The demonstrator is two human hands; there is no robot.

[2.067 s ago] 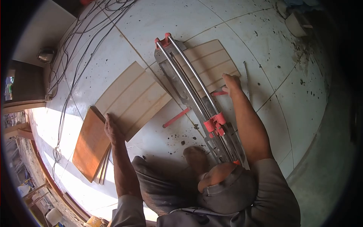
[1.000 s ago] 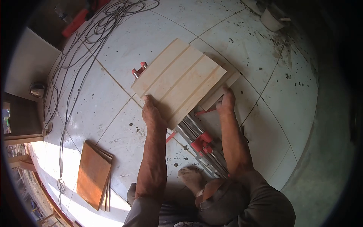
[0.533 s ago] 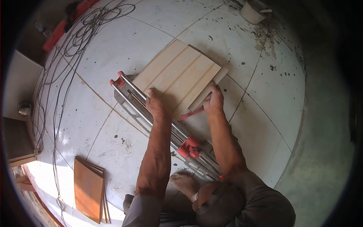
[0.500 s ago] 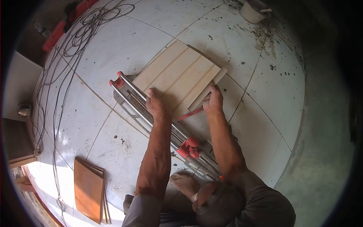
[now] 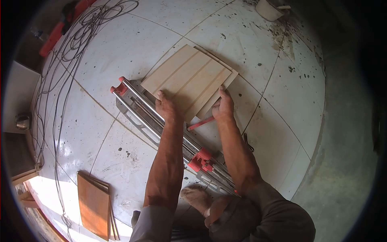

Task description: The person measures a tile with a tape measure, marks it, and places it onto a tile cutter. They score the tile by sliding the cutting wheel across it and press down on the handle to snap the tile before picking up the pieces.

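Observation:
A beige striped tile (image 5: 189, 76) lies above the tile cutter's side, at the middle of the head view. My left hand (image 5: 166, 106) grips its near left edge, thumb on top and the other fingers hidden below. At the near right edge, my right hand (image 5: 224, 105) has its thumb up against the tile and its fingers curled beneath. Another tile (image 5: 208, 108) shows under the top one, poking out along the right and far sides. The tile cutter (image 5: 139, 105), with two steel rails and red end pieces, runs diagonally below my hands. Its red bar (image 5: 200, 123) sticks out between my wrists.
Brown tiles (image 5: 93, 205) are stacked at the lower left. Loose cables (image 5: 80, 44) spread along the left side. A pale bucket (image 5: 269, 11) stands at the far right. My bare foot (image 5: 196, 198) is beside the cutter on the white tiled floor (image 5: 278, 133).
The top tile has shifted slightly left and toward me, with both hands on it. More of the tile beneath now shows on the right.

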